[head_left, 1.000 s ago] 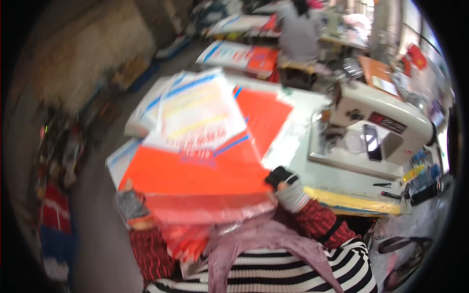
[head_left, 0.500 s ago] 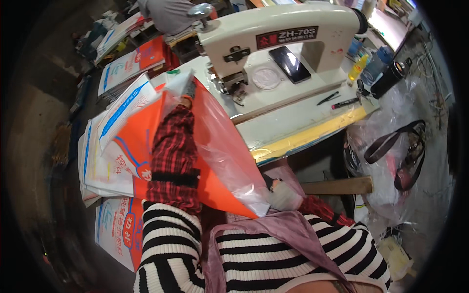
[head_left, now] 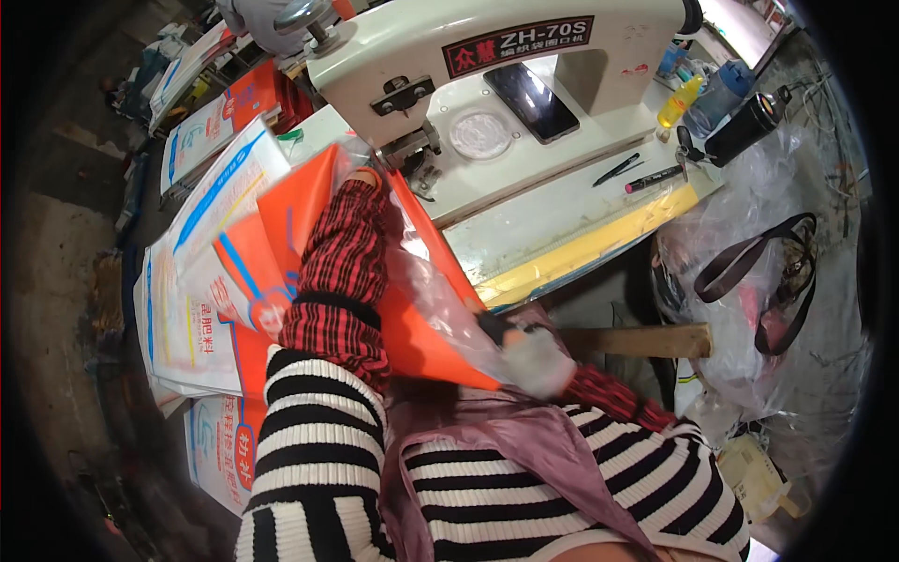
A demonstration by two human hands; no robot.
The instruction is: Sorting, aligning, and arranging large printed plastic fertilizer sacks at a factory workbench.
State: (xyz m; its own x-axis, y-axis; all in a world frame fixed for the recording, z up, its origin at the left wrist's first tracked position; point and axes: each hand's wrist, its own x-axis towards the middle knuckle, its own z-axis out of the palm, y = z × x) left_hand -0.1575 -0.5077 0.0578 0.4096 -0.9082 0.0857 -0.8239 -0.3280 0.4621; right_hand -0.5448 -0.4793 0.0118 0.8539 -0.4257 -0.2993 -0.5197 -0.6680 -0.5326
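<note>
An orange and white printed woven bag [head_left: 412, 335] with a clear plastic liner [head_left: 433, 292] lies slanted across my lap, its upper end at the head [head_left: 409, 150] of a cream industrial sewing machine [head_left: 361, 70]. My left hand [head_left: 356, 161], in a grey glove, is at that upper end beside the machine head; the bag and blur hide its fingers. My right hand [head_left: 536, 363], gloved in grey with dark fingertips, grips the bag's near edge in front of the table. Between the two hands the orange edge runs nearly straight.
Stacked printed bags [head_left: 192, 328] lie at left, with another pile [head_left: 220, 126] beyond. On the machine table [head_left: 562, 220] are a phone [head_left: 534, 103], a clear round disc [head_left: 479, 133], pens [head_left: 651, 180], bottles and a black flask [head_left: 744, 131]. A wooden bar [head_left: 646, 341] juts below. Someone sits at far left.
The bag's upper end has come closer to the machine head, with my left hand turned in toward it. My right hand has moved slightly left and up along the bag. The view has shifted.
</note>
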